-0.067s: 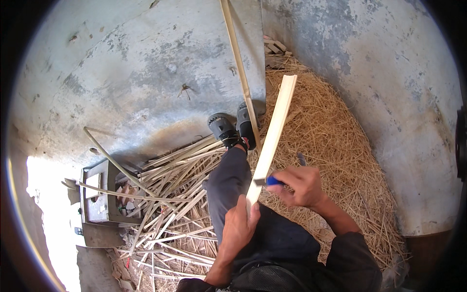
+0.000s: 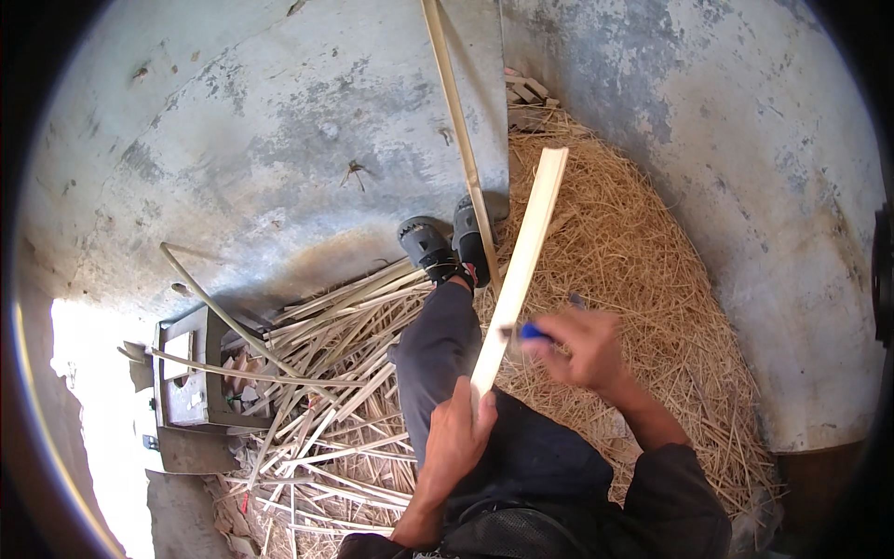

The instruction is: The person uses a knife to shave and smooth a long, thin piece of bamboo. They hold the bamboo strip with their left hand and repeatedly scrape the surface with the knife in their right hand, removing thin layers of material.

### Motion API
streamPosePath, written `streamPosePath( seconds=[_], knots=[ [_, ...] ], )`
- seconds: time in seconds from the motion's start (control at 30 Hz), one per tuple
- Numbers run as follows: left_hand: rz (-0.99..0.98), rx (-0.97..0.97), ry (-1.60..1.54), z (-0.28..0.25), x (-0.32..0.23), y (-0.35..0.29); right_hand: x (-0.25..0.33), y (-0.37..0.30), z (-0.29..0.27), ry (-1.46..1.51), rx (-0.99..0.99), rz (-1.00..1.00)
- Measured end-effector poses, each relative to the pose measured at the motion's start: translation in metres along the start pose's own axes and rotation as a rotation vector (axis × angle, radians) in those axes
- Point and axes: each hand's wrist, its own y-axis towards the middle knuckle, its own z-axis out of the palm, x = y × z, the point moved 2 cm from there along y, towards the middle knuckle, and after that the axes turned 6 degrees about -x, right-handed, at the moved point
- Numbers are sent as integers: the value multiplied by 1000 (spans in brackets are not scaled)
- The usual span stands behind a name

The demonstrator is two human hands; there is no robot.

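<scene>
My left hand is closed around the lower end of a long, pale bamboo strip, which slants up and away over my lap. Its far end is slightly hollowed across its width. A blue-handled blade is gripped in my right hand, just right of the strip. The short dark blade lies at the strip's lower half, blurred by motion; whether it touches the surface I cannot tell.
A thin bamboo pole leans on the grey wall by my dark shoes. Loose bamboo strips lie left of my leg, beside a wooden box. Shavings are heaped on the right.
My right hand has moved slightly up and right with the blade, farther along the strip. The strip's far end has shifted down a little; my left hand keeps its grip.
</scene>
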Motion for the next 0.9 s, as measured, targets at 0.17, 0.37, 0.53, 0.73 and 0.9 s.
streamPosePath(
  seconds=[0.17,0.37,0.53,0.73,0.9],
  knots=[
    [-70,84,6,1,20,-34,-58,31,-27,-33,-187,178],
    [-109,140,55,-4,29,-43,-103,39,-32,-126,-168,278],
    [-134,168,98,-10,37,-59,-142,51,-48,-277,50,738],
    [61,-142,203,-59,48,-32,-181,-12,-59,-637,812,739],
    [124,-766,470,-168,50,-12,-181,-40,-75,-675,708,885]
  ],
)
